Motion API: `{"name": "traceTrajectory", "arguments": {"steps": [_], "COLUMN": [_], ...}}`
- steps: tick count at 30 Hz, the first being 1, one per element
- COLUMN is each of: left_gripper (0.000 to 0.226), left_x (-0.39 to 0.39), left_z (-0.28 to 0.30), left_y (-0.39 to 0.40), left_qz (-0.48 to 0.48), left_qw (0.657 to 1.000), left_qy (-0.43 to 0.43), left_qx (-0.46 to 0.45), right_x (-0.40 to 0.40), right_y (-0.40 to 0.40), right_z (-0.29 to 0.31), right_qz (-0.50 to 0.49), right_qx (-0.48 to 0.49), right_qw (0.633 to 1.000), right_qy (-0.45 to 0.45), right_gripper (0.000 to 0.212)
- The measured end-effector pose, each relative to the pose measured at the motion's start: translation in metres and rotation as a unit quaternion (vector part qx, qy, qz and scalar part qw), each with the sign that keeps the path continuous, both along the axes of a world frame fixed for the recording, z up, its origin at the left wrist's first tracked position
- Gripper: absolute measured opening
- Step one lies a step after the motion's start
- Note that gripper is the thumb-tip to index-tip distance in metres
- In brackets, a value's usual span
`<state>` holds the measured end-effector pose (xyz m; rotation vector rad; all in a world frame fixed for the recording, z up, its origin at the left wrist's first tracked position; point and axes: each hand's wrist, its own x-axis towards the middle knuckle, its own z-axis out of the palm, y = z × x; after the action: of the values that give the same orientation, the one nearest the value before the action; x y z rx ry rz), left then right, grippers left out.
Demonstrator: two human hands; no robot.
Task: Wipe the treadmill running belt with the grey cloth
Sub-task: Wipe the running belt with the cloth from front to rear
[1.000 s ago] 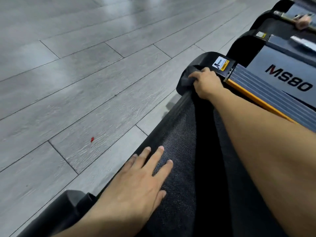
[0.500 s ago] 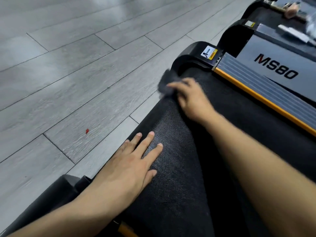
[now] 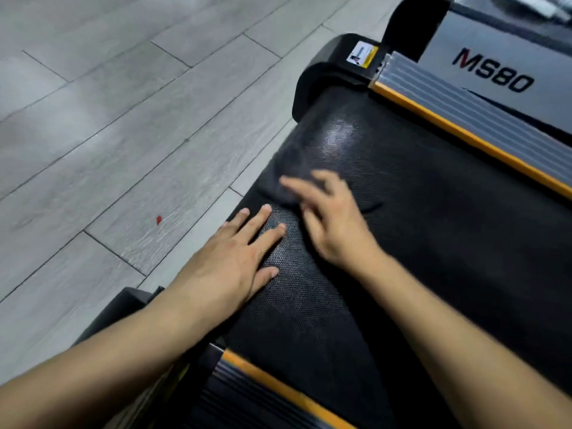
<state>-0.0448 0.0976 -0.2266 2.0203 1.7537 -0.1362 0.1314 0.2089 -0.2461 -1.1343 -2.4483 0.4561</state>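
My right hand (image 3: 332,224) has drawn the small, soft grey cloth (image 3: 286,178) back along the black textured rubber running belt (image 3: 433,243). A second ago it was pressed into the far corner against the glossy black plastic end cap (image 3: 325,69); half a second ago it had left the cap; now it sits roughly a third of the way back toward me. The hand and cloth are motion-blurred, so the stroke is live.

Fingers (image 3: 297,188) of the right hand: spread and fairly flat, lying over the near edge of the cloth, pressing rather than pinching. Whether the thumb has any fold tucked under it, I cannot tell through the blur. The cloth pokes out beyond my fingertips, toward the end cap, and lies on the belt.

Left hand (image 3: 229,264): open, palm down, holding nothing, braced on the belt's floor-side edge, unchanged in pose across the three frames. Its fingertips are just beside my right hand, nearly touching.

Judgement: one pull-stroke along the floor-side strip is almost complete. A lighter sheen shows on the belt beyond the cloth, possibly only reflected light. The belt toward the orange-edged grey ribbed side rail (image 3: 483,125), on the far side of my right fingers, looks not yet covered. The left hand will have to shift or the stroke stops against it.
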Motion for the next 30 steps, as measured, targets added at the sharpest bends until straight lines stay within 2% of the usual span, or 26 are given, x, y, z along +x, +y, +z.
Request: {"name": "traceTrajectory", "arguments": {"steps": [2, 5, 7, 10, 12, 15, 20, 22, 24, 27, 30], "left_gripper": [0.069, 0.07, 0.071, 0.071, 0.072, 0.071, 0.071, 0.071, 0.071, 0.07, 0.07], "left_x": [0.001, -0.001, -0.002, -0.005, -0.008, -0.009, -0.006, -0.005, -0.004, -0.001, -0.001], "left_z": [0.003, -0.002, -0.003, -0.002, -0.003, -0.005, 0.004, 0.008, 0.012, 0.018, 0.02], "left_y": [0.0, 0.0, -0.001, -0.001, 0.0, -0.002, 0.001, 0.001, 0.0, -0.001, 0.0], "left_qz": [0.006, 0.002, 0.0, 0.003, -0.003, 0.001, 0.002, 0.005, 0.015, 0.025, 0.034], "left_qw": [1.0, 1.0, 1.0, 0.999, 0.999, 0.998, 0.998, 0.998, 0.998, 0.997, 0.996], "left_qy": [-0.005, -0.007, -0.016, -0.034, -0.044, -0.051, -0.053, -0.055, -0.061, -0.072, -0.08], "left_qx": [-0.013, 0.005, -0.001, 0.008, 0.018, 0.026, 0.024, 0.019, 0.022, 0.012, 0.002], "right_x": [0.009, 0.039, 0.078, 0.149, 0.171, 0.149, 0.061, 0.04, 0.042, 0.073, 0.143], "right_y": [-0.032, 0.002, 0.048, 0.103, 0.114, 0.089, -0.054, -0.109, -0.123, -0.106, -0.093], "right_z": [0.0, -0.004, -0.008, -0.002, 0.0, -0.002, -0.007, -0.003, 0.0, 0.003, -0.001], "right_qz": [0.019, 0.005, -0.105, -0.299, -0.346, -0.325, -0.1, -0.052, -0.029, -0.058, -0.247], "right_qx": [-0.013, 0.009, 0.032, 0.024, 0.0, -0.001, 0.01, -0.014, -0.02, -0.001, 0.002], "right_qw": [1.0, 0.999, 0.994, 0.953, 0.937, 0.944, 0.995, 0.999, 0.999, 0.997, 0.968], "right_qy": [-0.007, -0.031, -0.024, -0.035, -0.053, -0.045, 0.003, 0.001, -0.024, -0.041, -0.042], "right_gripper": [0.051, 0.057, 0.06, 0.056, 0.053, 0.052, 0.054, 0.053, 0.052, 0.053, 0.063]}}
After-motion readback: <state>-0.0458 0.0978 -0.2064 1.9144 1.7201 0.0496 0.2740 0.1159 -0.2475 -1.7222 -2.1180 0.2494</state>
